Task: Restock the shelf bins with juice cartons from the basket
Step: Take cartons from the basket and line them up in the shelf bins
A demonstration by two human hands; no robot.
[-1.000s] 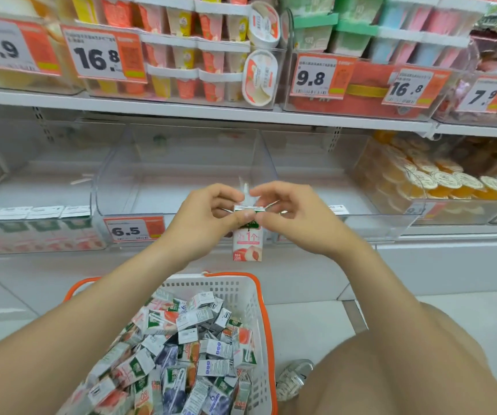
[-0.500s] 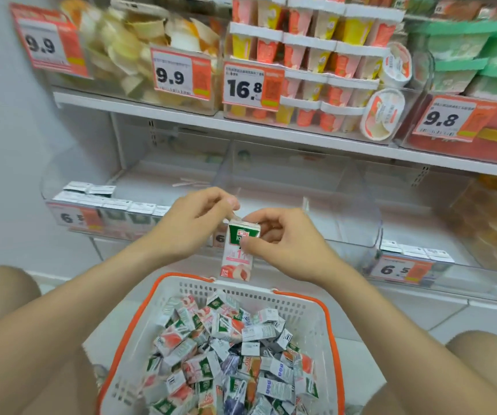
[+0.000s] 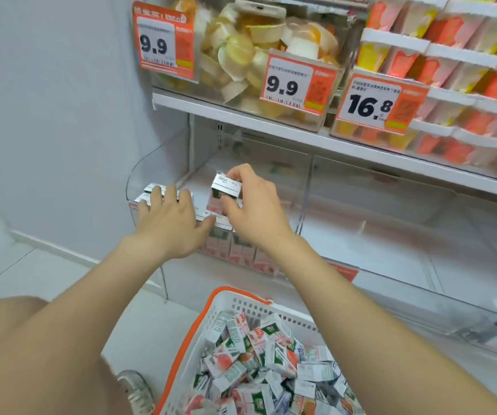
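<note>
Right hand (image 3: 256,214) pinched a small white-green-pink cardboard juice carton (image 3: 224,187) over the far-left clear plastic shelf bin (image 3: 135,175), left hand (image 3: 169,223) spread flat on the stocked carton row (image 3: 235,250); carton looked light, boxy, crushable, so probably best held by opposite side faces.

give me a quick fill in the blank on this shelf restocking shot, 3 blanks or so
The right hand grips a juice carton; the left hand, fingers spread, holds ____.
The basket of cartons has an ____ rim.
The price tag to the right of the two 9.9 tags reads ____.
Missing words: nothing; orange; 16.8
</note>
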